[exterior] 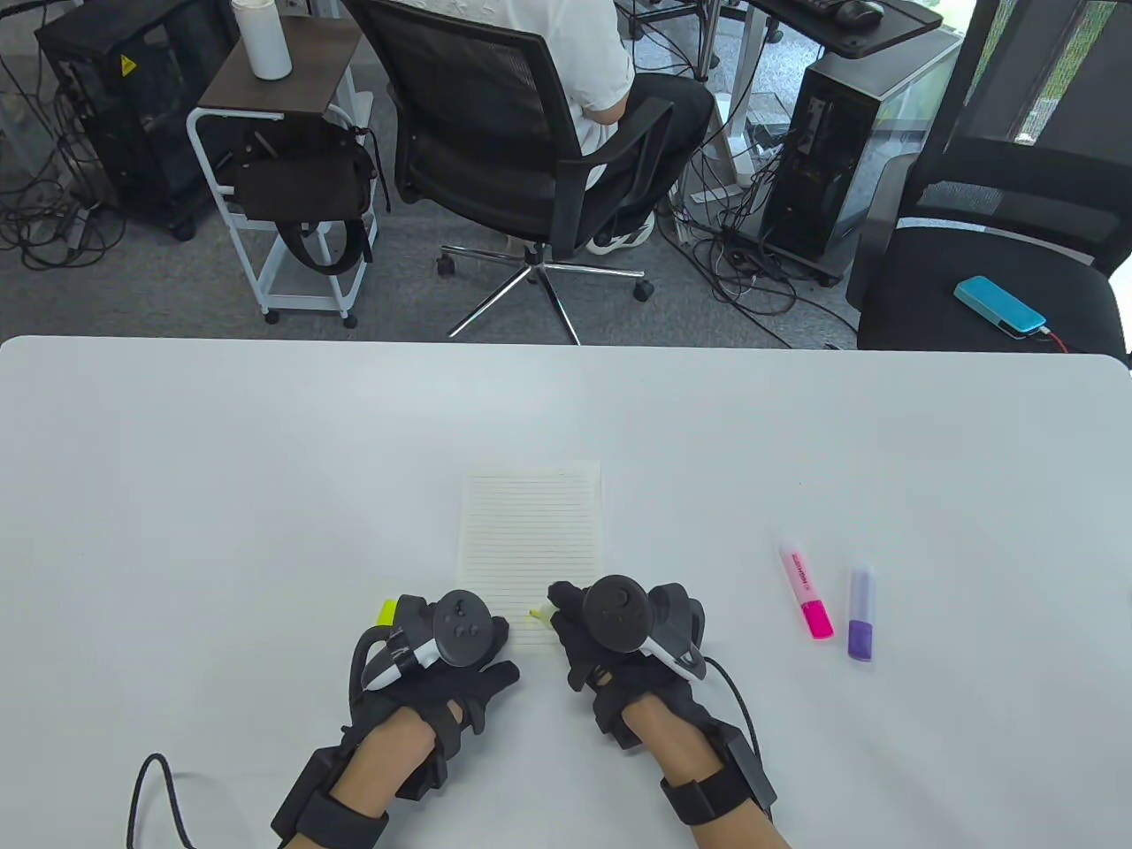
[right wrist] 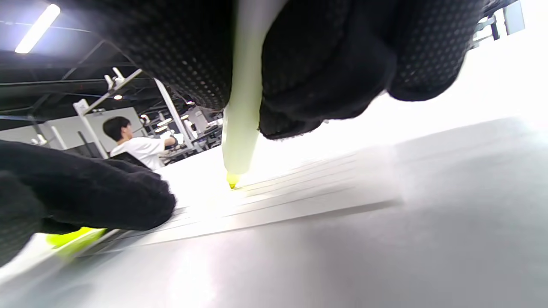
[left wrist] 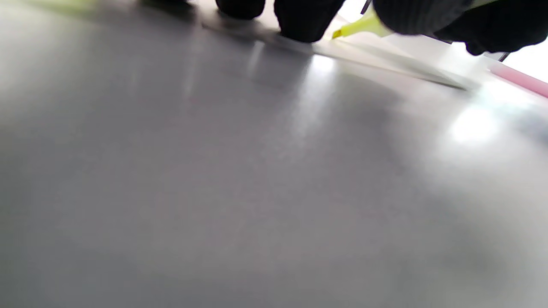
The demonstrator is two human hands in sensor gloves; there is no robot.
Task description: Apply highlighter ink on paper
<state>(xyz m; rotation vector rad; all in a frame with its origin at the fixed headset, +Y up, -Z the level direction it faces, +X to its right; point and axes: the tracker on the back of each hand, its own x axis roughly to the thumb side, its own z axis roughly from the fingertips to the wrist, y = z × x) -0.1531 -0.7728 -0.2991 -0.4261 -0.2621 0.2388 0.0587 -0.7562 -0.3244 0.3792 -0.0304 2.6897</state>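
Both forearms reach in; right hand (exterior: 610,623) fingers pinch (curled tight), left hand (exterior: 442,650) curls, palm down.

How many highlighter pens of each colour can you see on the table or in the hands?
Yellow highlighter pen, pinched in the right hand, tip on the lined paper sheet: 1
Pink highlighter pen, capped, lying on the white table: 1
Purple highlighter pen, capped, lying beside the pink one: 1
Total: 3

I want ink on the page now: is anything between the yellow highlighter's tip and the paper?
Nothing visible. The right hand holds the yellow highlighter tip-down at the lined paper, cap off.
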